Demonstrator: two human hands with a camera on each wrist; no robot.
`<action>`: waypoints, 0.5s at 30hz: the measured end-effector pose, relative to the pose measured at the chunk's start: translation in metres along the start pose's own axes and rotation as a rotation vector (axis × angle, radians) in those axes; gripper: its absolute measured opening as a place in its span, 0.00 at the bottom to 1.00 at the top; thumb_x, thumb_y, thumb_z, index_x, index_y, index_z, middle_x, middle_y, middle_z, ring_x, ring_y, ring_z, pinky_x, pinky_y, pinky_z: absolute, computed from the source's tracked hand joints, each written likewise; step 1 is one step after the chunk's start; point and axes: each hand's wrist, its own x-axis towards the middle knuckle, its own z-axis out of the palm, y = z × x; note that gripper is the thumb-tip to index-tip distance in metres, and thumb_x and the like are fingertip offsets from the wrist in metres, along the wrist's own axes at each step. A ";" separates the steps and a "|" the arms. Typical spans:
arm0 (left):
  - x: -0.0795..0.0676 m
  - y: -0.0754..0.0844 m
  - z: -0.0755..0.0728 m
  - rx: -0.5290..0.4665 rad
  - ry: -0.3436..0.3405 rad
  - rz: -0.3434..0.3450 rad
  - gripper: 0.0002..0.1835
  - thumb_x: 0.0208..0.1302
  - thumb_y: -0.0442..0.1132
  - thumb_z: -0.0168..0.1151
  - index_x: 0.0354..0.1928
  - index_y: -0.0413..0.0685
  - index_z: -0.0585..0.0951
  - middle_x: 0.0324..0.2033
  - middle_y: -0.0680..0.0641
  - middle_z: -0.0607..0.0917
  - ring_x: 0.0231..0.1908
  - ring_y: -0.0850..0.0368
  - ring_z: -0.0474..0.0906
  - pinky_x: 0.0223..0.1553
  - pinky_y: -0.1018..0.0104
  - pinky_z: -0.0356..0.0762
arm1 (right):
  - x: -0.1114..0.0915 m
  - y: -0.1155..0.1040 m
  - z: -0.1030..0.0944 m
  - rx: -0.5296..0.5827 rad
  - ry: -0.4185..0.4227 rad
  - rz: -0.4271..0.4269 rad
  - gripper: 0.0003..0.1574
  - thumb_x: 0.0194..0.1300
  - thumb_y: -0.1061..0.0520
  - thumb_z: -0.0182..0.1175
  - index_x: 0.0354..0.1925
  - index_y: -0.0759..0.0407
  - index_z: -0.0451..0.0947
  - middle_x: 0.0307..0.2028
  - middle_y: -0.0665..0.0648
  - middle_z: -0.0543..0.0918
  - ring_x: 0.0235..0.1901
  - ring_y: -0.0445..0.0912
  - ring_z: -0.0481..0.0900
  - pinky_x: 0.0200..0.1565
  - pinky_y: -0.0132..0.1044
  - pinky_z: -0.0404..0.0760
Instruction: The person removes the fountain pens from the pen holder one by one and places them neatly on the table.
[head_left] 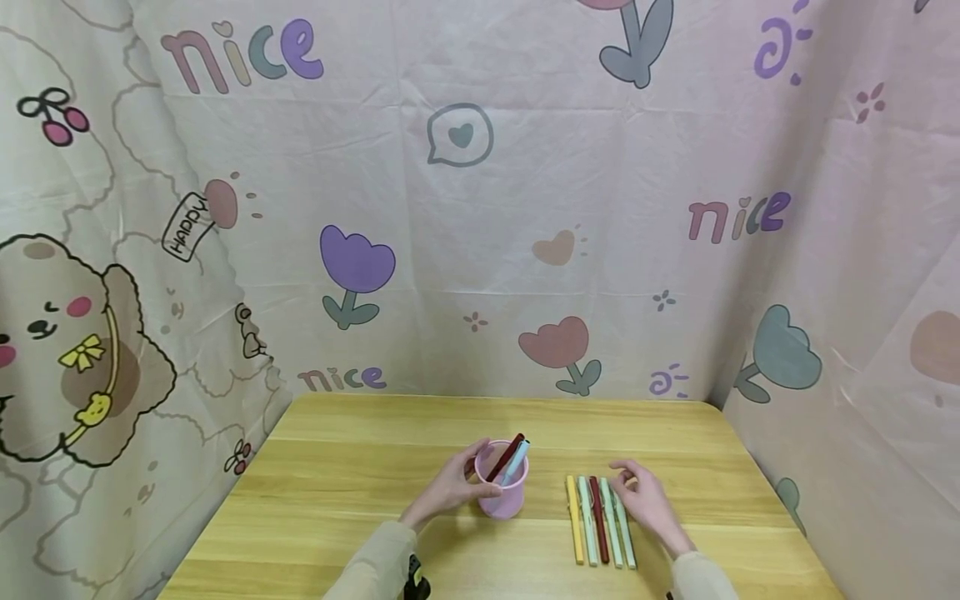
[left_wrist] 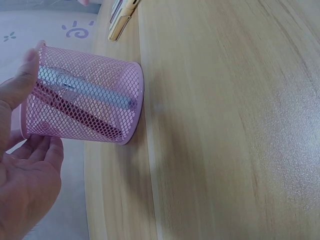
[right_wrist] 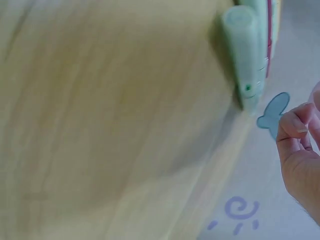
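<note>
A pink mesh pen cup (head_left: 504,506) stands on the wooden table, held at its upper part by my left hand (head_left: 448,485), thumb on the near side and fingers round the far side. Inside it lean a dark red pen (head_left: 504,459) and a light blue pen (head_left: 516,463). To the right lies a row of pens: a yellow pen (head_left: 574,521), a dark red pen (head_left: 600,525) and several mint green pens (head_left: 611,525). My right hand (head_left: 647,502) hovers by the far end of the rightmost pen, fingers loosely bent with nothing seen in them.
The light wooden table (head_left: 337,467) reaches back to a printed cloth (head_left: 420,333) hung behind it. More cloth hangs along the left and right sides. A black device (head_left: 416,579) is strapped at the left wrist.
</note>
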 end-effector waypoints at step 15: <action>-0.001 0.002 -0.001 0.016 -0.010 0.011 0.51 0.58 0.38 0.75 0.75 0.26 0.54 0.73 0.25 0.61 0.72 0.28 0.60 0.74 0.40 0.61 | 0.002 -0.038 0.027 0.049 -0.032 -0.164 0.16 0.66 0.65 0.62 0.52 0.67 0.80 0.35 0.56 0.82 0.28 0.36 0.79 0.27 0.26 0.79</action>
